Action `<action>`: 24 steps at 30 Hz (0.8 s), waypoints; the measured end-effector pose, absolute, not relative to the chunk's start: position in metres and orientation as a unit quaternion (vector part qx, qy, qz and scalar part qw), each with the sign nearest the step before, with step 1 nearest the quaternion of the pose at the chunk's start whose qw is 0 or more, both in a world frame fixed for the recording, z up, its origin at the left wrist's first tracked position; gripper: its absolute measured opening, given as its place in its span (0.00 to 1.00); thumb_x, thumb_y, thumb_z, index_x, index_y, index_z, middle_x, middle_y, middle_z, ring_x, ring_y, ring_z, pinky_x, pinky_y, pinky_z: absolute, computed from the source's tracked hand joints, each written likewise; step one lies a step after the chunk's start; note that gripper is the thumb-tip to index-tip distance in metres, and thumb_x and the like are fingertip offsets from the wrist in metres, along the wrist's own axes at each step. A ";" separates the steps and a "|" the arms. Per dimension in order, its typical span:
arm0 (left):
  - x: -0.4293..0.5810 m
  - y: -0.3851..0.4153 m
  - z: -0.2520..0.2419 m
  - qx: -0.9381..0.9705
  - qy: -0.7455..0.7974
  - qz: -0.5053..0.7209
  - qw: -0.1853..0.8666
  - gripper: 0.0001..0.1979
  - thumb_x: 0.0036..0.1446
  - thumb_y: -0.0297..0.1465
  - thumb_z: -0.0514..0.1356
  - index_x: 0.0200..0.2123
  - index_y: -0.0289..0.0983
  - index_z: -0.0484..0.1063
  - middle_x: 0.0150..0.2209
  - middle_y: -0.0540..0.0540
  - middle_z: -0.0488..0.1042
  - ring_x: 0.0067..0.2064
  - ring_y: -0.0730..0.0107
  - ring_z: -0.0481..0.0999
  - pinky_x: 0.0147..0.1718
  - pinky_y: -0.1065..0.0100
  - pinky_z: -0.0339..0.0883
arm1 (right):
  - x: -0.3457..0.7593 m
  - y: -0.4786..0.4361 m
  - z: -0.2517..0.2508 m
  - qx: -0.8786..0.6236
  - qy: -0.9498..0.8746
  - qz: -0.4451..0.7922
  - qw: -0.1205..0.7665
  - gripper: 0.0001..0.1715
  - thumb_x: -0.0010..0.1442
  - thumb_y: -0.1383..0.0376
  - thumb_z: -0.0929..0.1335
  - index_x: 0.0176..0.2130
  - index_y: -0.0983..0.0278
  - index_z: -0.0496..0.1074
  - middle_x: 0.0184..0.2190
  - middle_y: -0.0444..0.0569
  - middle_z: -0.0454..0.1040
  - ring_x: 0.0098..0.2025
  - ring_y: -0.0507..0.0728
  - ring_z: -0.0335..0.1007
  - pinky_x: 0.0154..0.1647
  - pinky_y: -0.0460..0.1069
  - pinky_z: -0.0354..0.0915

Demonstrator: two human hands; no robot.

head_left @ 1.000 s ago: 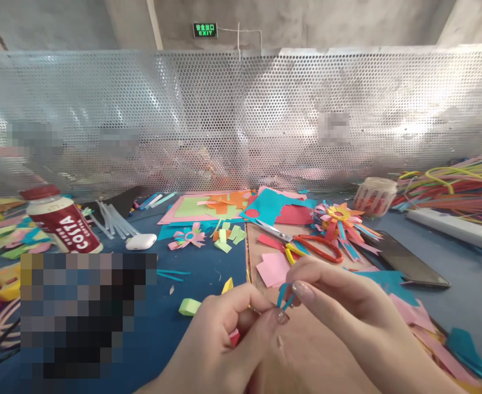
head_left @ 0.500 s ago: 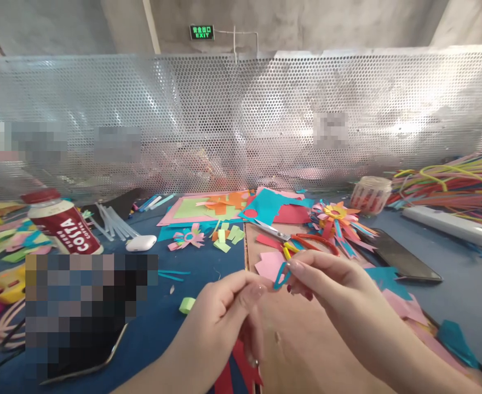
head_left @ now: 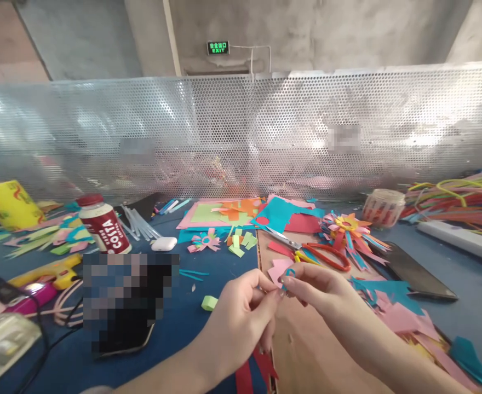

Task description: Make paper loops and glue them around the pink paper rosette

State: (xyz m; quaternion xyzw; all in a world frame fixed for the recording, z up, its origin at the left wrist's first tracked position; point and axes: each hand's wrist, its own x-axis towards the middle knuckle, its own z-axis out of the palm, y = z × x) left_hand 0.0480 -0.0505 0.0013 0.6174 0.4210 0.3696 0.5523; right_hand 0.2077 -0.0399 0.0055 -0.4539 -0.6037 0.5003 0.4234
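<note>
A small blue paper strip (head_left: 289, 273), bent into a loop, is pinched in the fingertips of my right hand (head_left: 317, 287). My left hand (head_left: 249, 312) is closed too, its thumb and index finger pressed together at the strip's lower end. Both hands meet above the brown board (head_left: 307, 350). Just beyond them lie a pink paper piece (head_left: 277, 269) and scissors with red-orange handles (head_left: 333, 257). Red paper strips (head_left: 261, 366) show below my left wrist, and a light green paper ring (head_left: 209, 303) sits to its left.
A pink paper flower (head_left: 205, 240) and a layered paper rosette (head_left: 350, 227) lie farther back. To the left are a Costa bottle (head_left: 105, 227), a white earbud case (head_left: 164, 244) and a yellow glue gun (head_left: 56, 271). A dark phone (head_left: 422, 273) rests at right. A perforated metal panel (head_left: 224, 131) closes off the back.
My fingertips have come closer together around the blue strip, which now shows less and forms a smaller loop. The whole view has shifted left, so things appear farther right and slightly lower.
</note>
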 end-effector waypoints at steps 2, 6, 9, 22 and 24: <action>0.048 -0.049 -0.001 0.609 0.421 0.381 0.554 0.13 0.58 0.39 0.53 0.29 0.35 0.64 0.12 0.55 0.65 0.13 0.79 0.60 0.17 0.77 0.56 | 0.203 -0.038 0.005 -0.453 -0.602 0.503 0.424 0.15 0.52 0.55 0.68 0.25 0.64 0.68 0.24 0.43 0.65 0.28 0.51 0.58 0.30 0.46 0.55; 0.041 -0.038 0.005 0.611 0.426 0.410 0.526 0.15 0.57 0.40 0.53 0.41 0.35 0.66 0.21 0.49 0.73 0.17 0.74 0.69 0.18 0.74 0.61 | 0.203 -0.022 0.014 -0.455 -0.601 0.481 0.448 0.17 0.54 0.53 0.66 0.26 0.65 0.68 0.22 0.43 0.63 0.27 0.50 0.56 0.28 0.46 0.53; 0.016 -0.020 0.023 0.673 0.466 0.437 0.372 0.17 0.60 0.38 0.49 0.49 0.36 0.62 0.30 0.45 0.76 0.22 0.71 0.73 0.23 0.71 0.63 | 0.200 -0.002 0.029 -0.449 -0.624 0.465 0.439 0.17 0.52 0.53 0.67 0.27 0.65 0.68 0.22 0.41 0.61 0.24 0.49 0.53 0.25 0.45 0.51; -0.083 0.035 0.002 0.773 0.612 0.098 0.138 0.06 0.38 0.27 0.66 0.25 0.37 0.75 0.27 0.49 0.75 0.29 0.68 0.73 0.23 0.75 0.58 | 0.118 0.058 0.002 -0.415 -0.840 0.331 0.110 0.13 0.44 0.60 0.71 0.18 0.65 0.69 0.14 0.41 0.60 0.19 0.48 0.55 0.20 0.45 0.48; -0.085 0.041 -0.002 0.774 0.610 0.083 0.148 0.07 0.36 0.27 0.67 0.24 0.36 0.76 0.26 0.50 0.74 0.28 0.69 0.72 0.22 0.75 0.57 | 0.114 0.065 -0.003 -0.421 -0.852 0.294 0.104 0.12 0.45 0.61 0.71 0.18 0.66 0.70 0.13 0.41 0.60 0.19 0.49 0.56 0.21 0.45 0.49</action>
